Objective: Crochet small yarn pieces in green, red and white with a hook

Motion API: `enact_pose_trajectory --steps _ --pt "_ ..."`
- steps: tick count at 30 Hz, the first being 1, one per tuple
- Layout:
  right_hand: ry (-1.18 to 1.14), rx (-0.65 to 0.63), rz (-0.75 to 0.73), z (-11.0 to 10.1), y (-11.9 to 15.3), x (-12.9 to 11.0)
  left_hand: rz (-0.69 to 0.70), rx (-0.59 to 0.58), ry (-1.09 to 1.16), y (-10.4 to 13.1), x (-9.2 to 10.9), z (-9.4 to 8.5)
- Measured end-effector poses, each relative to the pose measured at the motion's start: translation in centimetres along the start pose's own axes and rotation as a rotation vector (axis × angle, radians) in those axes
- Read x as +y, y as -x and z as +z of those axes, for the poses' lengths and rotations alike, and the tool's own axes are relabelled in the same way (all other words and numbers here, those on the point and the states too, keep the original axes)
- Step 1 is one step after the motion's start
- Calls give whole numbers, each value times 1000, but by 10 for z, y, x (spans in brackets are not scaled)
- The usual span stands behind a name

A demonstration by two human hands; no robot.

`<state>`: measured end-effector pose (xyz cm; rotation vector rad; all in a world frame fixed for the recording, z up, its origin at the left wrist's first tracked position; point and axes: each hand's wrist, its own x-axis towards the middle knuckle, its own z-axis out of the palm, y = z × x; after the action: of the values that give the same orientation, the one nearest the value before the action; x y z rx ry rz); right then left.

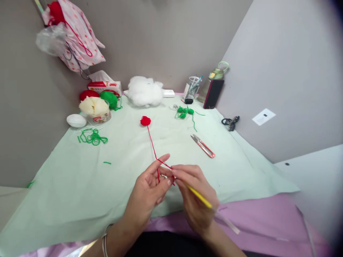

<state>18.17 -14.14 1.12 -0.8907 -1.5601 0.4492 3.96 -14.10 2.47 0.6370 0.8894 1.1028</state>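
Note:
Red yarn (152, 142) runs from a small red ball (145, 121) to my left hand (150, 187), passing over its raised index finger. The thumb and the other fingers of that hand pinch the red strand. My right hand (197, 192) holds a yellow-handled tool (199, 196), probably a crochet hook, its tip hidden at the fingers. Both hands' fingertips meet around a short piece of red yarn. Red-handled snips (203, 146) lie beyond my right hand.
Green crocheted pieces (185, 112), white stuffing (145, 91), a clear cup (192, 89), a bottle (210, 82) and a phone (213, 94) stand or lie at the back. Loose green yarn (93, 137), a green ball (108, 99) and a tissue box (105, 85) are left.

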Motion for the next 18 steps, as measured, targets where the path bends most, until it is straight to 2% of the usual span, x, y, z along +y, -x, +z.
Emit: enact_pose_trajectory --steps 4,6,8,10,13,15,16,18 --pt "-402 -8 314 -5 -10 7 -76 -75 91 -1 13 -2" --pt "-534 -37 391 -8 -14 8 -93 -93 109 0 17 -4" --pt "-501 -47 397 -11 -14 6 -83 -89 108 1 18 -4" --pt "-308 -70 293 -14 -11 3 -44 -61 88 2 16 -3" --pt "85 -190 -68 -17 -4 0 16 -7 80 2 12 -1" --pt "246 -255 -246 -17 -1 -1 -3 -18 130 2 11 0" --pt "270 -248 -264 -16 0 -1 -35 -39 165 1 11 0" --pt "185 -163 -164 -14 -2 -1 -108 -82 220 0 12 -1"
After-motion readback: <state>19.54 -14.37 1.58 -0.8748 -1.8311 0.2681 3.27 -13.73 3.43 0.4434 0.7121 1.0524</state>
